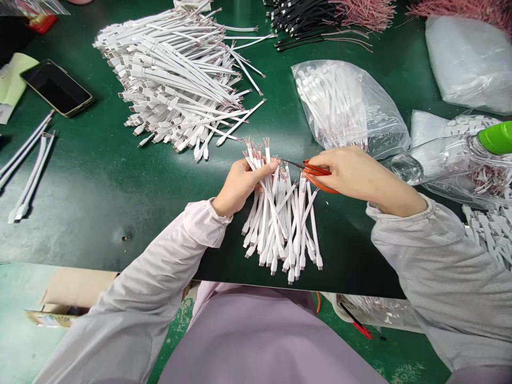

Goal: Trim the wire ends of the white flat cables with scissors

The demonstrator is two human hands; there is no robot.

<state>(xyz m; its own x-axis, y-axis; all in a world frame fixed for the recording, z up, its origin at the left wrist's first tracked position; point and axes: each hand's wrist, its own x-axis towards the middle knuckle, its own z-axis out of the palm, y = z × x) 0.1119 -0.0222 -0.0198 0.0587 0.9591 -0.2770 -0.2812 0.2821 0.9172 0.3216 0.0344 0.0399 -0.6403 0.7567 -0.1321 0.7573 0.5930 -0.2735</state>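
— What's the left hand (243,181) doing?
— Pinching short, flat white plastic-sheathed cables (276,234) with frayed pinkish wire ends, near the front edge of the green surface (120,202).
— And the right hand (346,168)?
— Gripping orange-handled metal scissors (320,181), tips beside those wires.

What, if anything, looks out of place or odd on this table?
Mildly: the green-capped bottle at the right, overlapping a plastic bag in view, and the phone at the left look like personal items among the white cables. Whether the bottle stands or lies is unclear. No spill shows.
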